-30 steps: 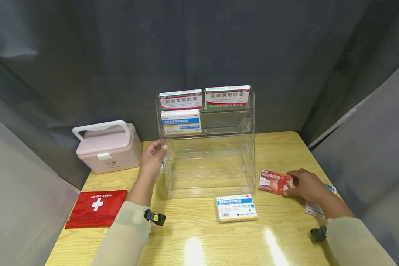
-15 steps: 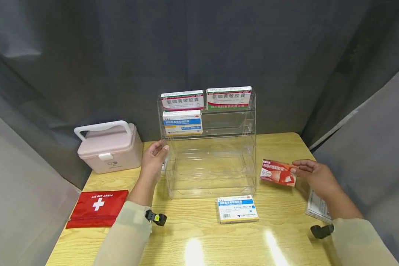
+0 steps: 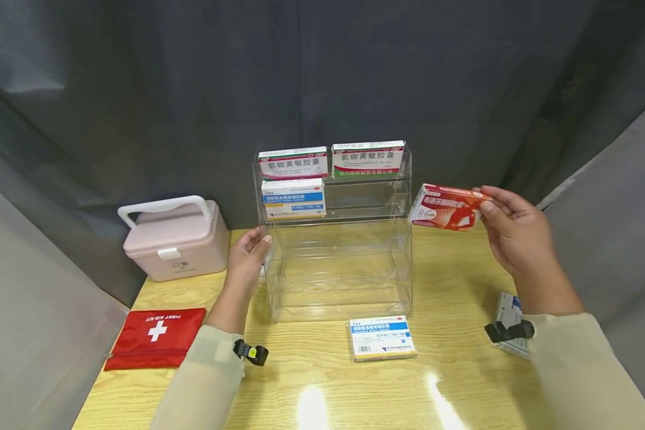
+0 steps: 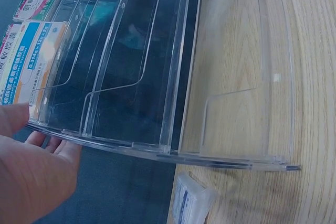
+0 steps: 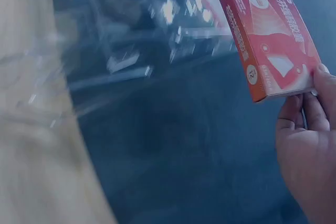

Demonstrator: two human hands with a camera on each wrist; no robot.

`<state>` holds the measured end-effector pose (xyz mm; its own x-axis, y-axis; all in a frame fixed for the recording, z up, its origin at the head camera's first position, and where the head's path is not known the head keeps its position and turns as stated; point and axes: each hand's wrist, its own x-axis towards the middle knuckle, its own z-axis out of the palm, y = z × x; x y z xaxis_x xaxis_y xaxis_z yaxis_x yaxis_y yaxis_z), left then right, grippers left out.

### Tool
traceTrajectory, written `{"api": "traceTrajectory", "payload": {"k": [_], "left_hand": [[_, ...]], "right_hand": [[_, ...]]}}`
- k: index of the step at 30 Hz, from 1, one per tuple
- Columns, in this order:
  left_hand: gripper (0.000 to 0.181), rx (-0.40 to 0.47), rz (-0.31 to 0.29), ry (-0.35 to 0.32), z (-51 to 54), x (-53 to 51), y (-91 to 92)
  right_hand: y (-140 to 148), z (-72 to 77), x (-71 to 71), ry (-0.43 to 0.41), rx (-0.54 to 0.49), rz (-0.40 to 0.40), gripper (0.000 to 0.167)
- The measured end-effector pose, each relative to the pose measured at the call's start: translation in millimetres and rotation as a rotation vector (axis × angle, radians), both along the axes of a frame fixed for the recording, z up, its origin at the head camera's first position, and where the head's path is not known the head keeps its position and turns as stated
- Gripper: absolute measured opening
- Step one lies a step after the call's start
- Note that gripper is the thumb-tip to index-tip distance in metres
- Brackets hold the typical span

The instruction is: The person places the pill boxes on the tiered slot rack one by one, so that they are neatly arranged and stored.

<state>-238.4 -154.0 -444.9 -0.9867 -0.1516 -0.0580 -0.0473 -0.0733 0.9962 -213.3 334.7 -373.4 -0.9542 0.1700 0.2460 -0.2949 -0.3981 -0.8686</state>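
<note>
My right hand (image 3: 521,236) pinches the right end of a red medicine box (image 3: 447,207) between thumb and fingers. It holds the box in the air, slightly tilted, just right of a clear acrylic display rack (image 3: 335,310). My left hand (image 3: 245,254) grips the rack's left side edge; in the left wrist view its thumb and fingers lie on either side of the panel. Two white-and-red medicine boxes (image 3: 293,163) stand in the top tier. A blue-and-white medicine box (image 3: 293,200) occupies the left of the second tier. Another blue-and-white box (image 3: 383,338) lies flat before the rack.
A pale pink lidded case (image 3: 174,239) with a white handle sits at the back left. In front of it lies a red first aid pouch (image 3: 156,338). A greyish-white box (image 3: 507,313) is partly hidden by my right wrist. Dark curtains (image 3: 301,71) enclose the wooden table (image 3: 301,382).
My right hand has picked the red medicine box up off the table and raised it to about the rack's second tier. My left hand stays on the rack's edge.
</note>
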Motion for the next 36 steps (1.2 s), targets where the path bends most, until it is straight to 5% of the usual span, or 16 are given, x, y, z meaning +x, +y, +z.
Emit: {"api": "traceTrajectory", "payload": {"k": [6,14,22,36], "left_hand": [[0.055,-0.014,-0.003,-0.011,1.5,0.9,-1.2],[0.055,-0.014,-0.014,-0.008,-0.2,0.0,0.0],[0.054,-0.017,-0.009,-0.022,0.9,0.3,-1.0],[0.053,-0.017,-0.004,-0.028,0.9,-0.1,-1.4]], "right_hand": [[-36,33.3,-22.3,0.102,0.028,-0.019,0.036],[-69,56.4,-46.6,0.049,0.192,-0.050,0.047],[-106,48.8,-62.7,-0.023,0.535,-0.130,0.040],[-129,34.3,-66.4,-0.023,0.721,-0.181,0.037]]}}
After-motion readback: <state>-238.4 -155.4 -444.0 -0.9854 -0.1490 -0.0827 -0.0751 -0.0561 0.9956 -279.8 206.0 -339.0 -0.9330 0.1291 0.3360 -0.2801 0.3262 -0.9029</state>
